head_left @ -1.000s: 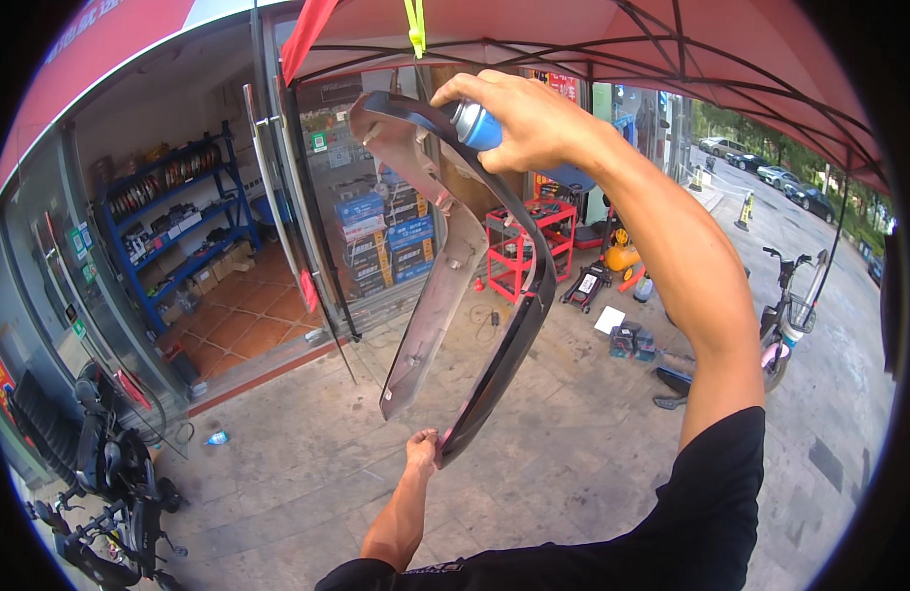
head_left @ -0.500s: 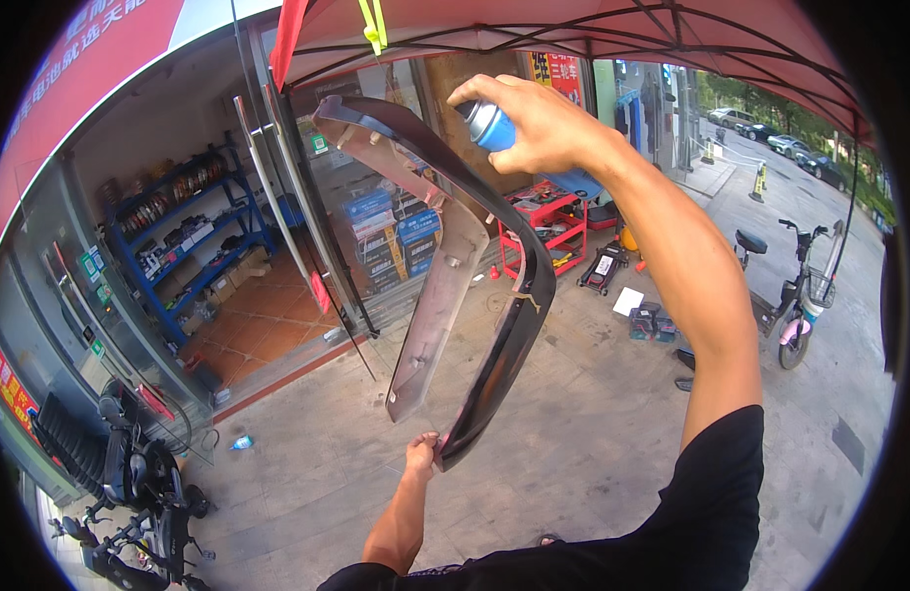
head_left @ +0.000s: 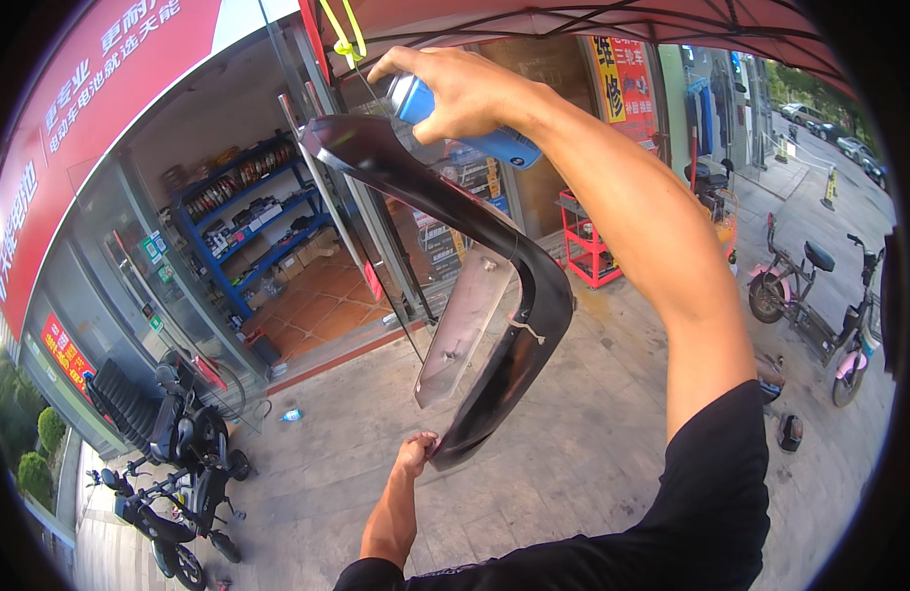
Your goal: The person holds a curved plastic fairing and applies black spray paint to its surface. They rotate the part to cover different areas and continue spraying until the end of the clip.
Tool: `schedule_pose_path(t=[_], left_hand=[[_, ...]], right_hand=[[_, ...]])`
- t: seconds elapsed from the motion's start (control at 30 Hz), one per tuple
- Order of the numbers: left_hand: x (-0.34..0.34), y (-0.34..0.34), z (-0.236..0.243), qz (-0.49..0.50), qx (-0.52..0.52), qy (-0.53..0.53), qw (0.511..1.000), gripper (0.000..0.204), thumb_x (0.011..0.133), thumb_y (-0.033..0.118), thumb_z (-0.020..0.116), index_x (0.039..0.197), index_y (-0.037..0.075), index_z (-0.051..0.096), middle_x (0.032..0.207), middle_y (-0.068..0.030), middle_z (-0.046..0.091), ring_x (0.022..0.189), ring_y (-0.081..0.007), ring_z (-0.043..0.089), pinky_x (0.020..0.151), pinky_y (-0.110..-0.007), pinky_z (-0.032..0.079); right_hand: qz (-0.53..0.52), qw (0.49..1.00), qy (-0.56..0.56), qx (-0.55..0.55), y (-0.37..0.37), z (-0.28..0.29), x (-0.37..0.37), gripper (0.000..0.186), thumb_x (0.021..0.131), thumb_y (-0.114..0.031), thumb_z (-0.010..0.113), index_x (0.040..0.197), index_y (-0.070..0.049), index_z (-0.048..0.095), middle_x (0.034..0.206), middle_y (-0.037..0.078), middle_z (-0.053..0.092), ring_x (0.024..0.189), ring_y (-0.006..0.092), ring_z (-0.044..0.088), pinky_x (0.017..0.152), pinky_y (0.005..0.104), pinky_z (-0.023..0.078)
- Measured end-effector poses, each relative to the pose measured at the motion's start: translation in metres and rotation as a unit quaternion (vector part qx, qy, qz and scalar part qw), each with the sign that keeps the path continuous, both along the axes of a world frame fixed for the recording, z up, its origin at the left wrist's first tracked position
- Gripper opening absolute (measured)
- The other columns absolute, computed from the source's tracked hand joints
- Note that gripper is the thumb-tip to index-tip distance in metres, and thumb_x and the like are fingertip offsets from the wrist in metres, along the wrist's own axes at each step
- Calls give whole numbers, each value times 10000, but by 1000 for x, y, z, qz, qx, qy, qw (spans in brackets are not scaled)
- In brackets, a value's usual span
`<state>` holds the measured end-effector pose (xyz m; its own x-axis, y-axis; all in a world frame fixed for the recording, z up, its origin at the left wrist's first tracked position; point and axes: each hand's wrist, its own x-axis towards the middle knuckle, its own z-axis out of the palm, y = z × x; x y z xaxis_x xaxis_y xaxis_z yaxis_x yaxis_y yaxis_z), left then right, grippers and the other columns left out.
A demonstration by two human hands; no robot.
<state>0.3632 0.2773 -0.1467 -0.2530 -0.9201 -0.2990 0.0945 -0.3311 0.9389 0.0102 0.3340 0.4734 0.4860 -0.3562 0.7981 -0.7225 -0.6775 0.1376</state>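
Observation:
A glossy dark, bent plastic trim panel (head_left: 548,300) is held up at a slant in front of me, its pale inner side partly showing. Low on it, my left hand (head_left: 416,451) is closed around the bottom end. My right hand (head_left: 465,94) grips a blue spray can (head_left: 514,148) above the panel's upper arm. The index finger is bent over the can's top. The can lies tilted, its nozzle end toward the panel's upper left tip, apart from the surface. No spray mist can be made out.
Black electric scooters (head_left: 174,463) stand at lower left, beside glass doors. Inside the shop are blue shelves (head_left: 248,222) with stock. A red tool cart (head_left: 585,241) stands behind the panel, and a pink-and-black electric bike (head_left: 854,345) is at right. A red canopy (head_left: 573,22) hangs overhead.
My right hand has carried the can left along the panel toward its upper tip. The panel has turned to show more of its dark outer face. My view has swung left.

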Motion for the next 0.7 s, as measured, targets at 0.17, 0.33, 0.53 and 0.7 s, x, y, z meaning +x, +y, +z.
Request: schedule_pose_path(t=[0.17,0.33,0.53,0.7], left_hand=[[11,-8,-2,-44,-9,-4,999,197,915,42,516,989,50,699,815,-15,660,666,-120,570,586,-274,422],[7,-8,-1,-28,-9,-21,999,200,924,51,510,1001,49,695,806,-11,660,666,-116,571,587,-273,424],[4,-11,-4,-47,0,-5,999,186,942,58,518,1005,49,692,790,-12,655,642,-106,560,582,-261,415],[1,-12,-4,-25,10,-4,1000,174,941,56,532,1013,47,690,774,-8,650,618,-101,549,575,-250,408]], right_hand=[[27,1000,-6,-4,-12,4,7,780,641,-142,787,1380,-111,539,1278,227,649,1189,394,623,992,441,507],[33,999,-15,7,-13,2,3,768,653,-85,745,1389,-102,526,1309,223,635,1091,367,676,911,430,563],[49,998,-29,5,-9,-3,-1,779,646,-74,739,1394,-102,523,1309,218,636,1079,350,684,892,430,575],[43,999,-17,-15,-9,-5,-3,789,635,-102,754,1390,-101,526,1316,226,633,1212,377,616,1012,432,502]])
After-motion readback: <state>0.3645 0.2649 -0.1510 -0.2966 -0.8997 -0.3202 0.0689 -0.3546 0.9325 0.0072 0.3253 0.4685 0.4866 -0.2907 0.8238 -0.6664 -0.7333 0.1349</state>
